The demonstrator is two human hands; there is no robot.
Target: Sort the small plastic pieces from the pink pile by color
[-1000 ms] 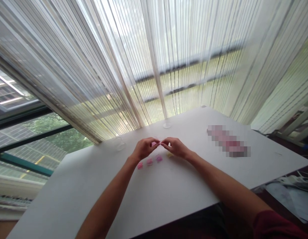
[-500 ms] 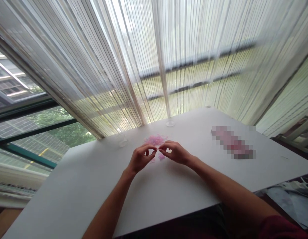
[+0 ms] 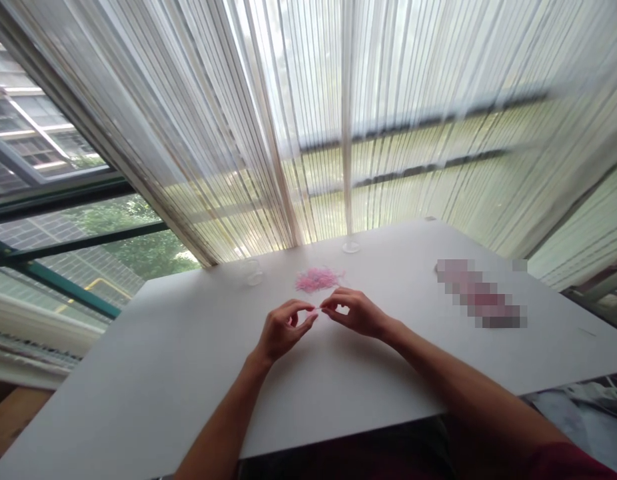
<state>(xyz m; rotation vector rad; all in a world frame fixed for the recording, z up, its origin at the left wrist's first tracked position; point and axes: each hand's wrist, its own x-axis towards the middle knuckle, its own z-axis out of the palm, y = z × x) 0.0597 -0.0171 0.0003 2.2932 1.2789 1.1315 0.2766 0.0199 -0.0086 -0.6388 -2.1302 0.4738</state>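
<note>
**Item:** pile of pink strands (image 3: 317, 280), loose, lying on the white table (image 3: 188, 400).

**Position relative to grip:** the pile lies just beyond both hands, not touching either.

**Left hand (image 3: 283, 330):** thumb and forefinger form a narrow pinch, with the fingertips (image 3: 306, 308) directed toward the right hand.

**Right hand (image 3: 356, 313):** narrow pinch, with the fingertips (image 3: 324, 308) almost meeting those of the left hand.

**Grip contents:** cannot tell; any thin strand between the fingertips is too fine to confirm.

**Writing:** the pixelated pink strip (image 3: 481, 293) to the right of the pile cannot be read.

**Arm pose:** both forearms extend forward and inward from the near table edge, with a dark red sleeve (image 3: 568, 463) at lower right.

**Nearby items:** a clear round piece (image 3: 351, 247) and a second clear round piece (image 3: 251, 273) sit beyond the hands, below a string curtain (image 3: 338, 133).
</note>
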